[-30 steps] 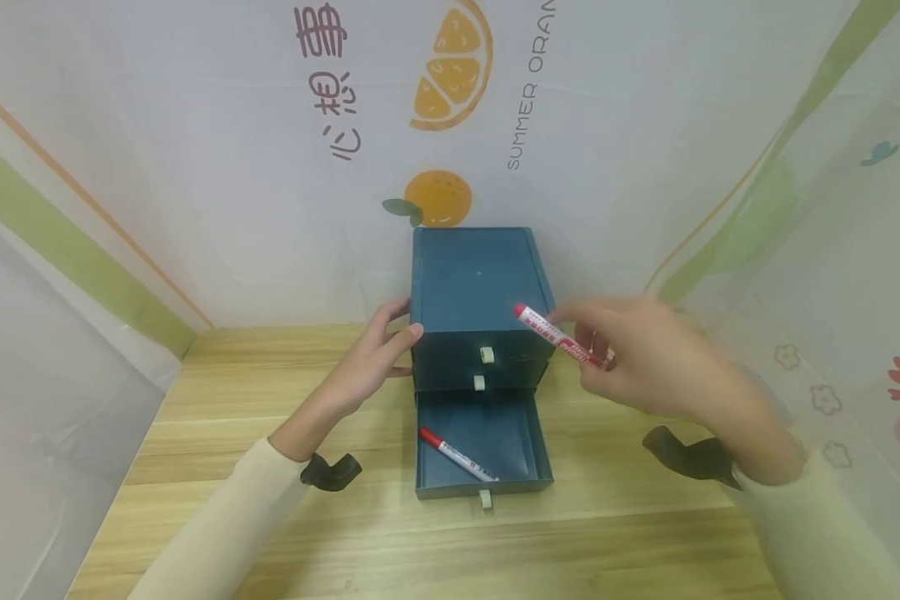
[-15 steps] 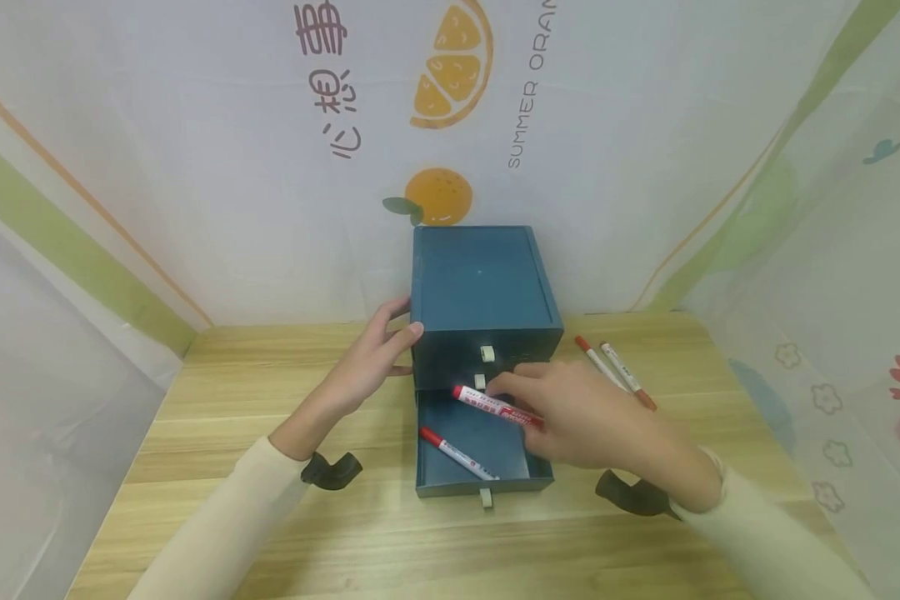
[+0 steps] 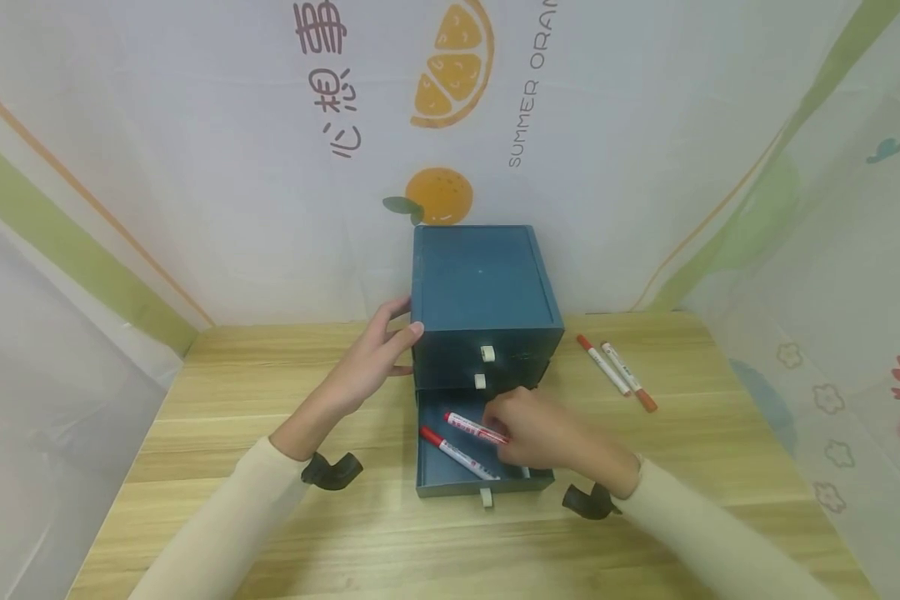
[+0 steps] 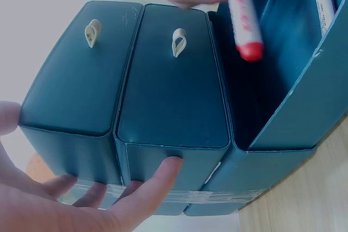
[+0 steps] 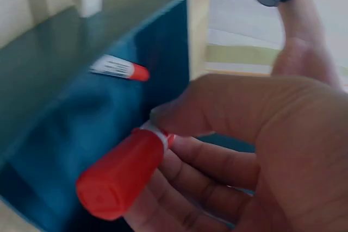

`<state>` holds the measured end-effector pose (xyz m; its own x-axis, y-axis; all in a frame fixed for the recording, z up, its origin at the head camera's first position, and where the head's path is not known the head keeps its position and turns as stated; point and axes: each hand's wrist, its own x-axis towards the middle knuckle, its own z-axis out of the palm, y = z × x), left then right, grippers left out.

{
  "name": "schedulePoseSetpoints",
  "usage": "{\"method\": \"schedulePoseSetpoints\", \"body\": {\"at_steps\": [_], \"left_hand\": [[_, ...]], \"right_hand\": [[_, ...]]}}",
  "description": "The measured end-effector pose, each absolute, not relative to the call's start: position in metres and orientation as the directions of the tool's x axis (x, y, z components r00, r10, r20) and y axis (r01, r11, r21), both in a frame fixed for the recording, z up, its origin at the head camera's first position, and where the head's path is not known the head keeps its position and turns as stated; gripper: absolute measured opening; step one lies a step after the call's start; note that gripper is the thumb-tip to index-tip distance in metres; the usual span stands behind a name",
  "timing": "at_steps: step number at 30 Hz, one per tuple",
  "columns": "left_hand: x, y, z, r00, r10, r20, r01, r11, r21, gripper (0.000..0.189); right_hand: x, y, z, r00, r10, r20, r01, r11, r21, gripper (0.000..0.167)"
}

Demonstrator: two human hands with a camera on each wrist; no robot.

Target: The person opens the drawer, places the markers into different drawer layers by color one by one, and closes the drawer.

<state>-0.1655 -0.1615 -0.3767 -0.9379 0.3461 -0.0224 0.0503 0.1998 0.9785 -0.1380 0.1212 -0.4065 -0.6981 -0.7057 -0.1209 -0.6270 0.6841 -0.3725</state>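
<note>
A dark blue cabinet of stacked drawers [image 3: 483, 275] stands on the table, its bottom drawer [image 3: 450, 489] pulled out. My left hand [image 3: 363, 367] rests against the cabinet's left side, fingers spread along the wall and thumb at the front top corner. My right hand [image 3: 540, 429] is over the bottom drawer, pinching a red-and-white marker [image 3: 471, 427] between thumb and fingers. In the right wrist view its thick red end [image 5: 117, 180] faces the camera. A second marker [image 3: 461, 457], red-capped, lies slantwise in the drawer. Part of the drawer's right side is hidden by my right hand.
Two more markers, one red-capped [image 3: 603, 365] and one with an orange-red end [image 3: 630, 377], lie on the wooden table [image 3: 307, 542] right of the cabinet. A white printed cloth [image 3: 607, 167] hangs close behind the cabinet. Both upper drawers are closed, with pale loop pulls [image 3: 487, 353].
My right hand has carried the marker leftward and down from beside the cabinet to within the bottom drawer's outline. The two table markers have come into sight. My left hand has stayed put.
</note>
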Motion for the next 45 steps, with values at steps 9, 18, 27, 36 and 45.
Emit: {"method": "schedulePoseSetpoints", "body": {"at_steps": [9, 18, 27, 36, 45], "left_hand": [[-0.164, -0.161, -0.375, -0.939, 0.343, -0.030, 0.044, 0.206, 0.978, 0.074], [-0.165, -0.161, -0.377, -0.940, 0.341, -0.028, 0.044, 0.202, 0.978, 0.074], [-0.164, -0.161, -0.377, -0.940, 0.339, -0.026, 0.041, 0.190, 0.981, 0.073], [-0.165, -0.161, -0.378, -0.936, 0.351, -0.012, 0.057, 0.187, 0.981, 0.073], [-0.164, -0.161, -0.377, -0.936, 0.352, -0.015, 0.055, 0.187, 0.981, 0.074]], "right_hand": [[-0.148, 0.108, -0.428, -0.729, -0.675, -0.114, -0.590, 0.704, -0.397, 0.014], [-0.150, 0.092, -0.437, -0.722, -0.667, -0.184, -0.545, 0.712, -0.442, 0.006], [-0.157, 0.093, -0.457, -0.686, -0.707, -0.171, -0.579, 0.673, -0.460, 0.016], [-0.161, 0.121, -0.425, -0.655, -0.750, -0.097, -0.608, 0.598, -0.522, 0.020], [-0.166, 0.179, -0.419, -0.593, -0.794, -0.134, -0.546, 0.519, -0.658, 0.031]]}}
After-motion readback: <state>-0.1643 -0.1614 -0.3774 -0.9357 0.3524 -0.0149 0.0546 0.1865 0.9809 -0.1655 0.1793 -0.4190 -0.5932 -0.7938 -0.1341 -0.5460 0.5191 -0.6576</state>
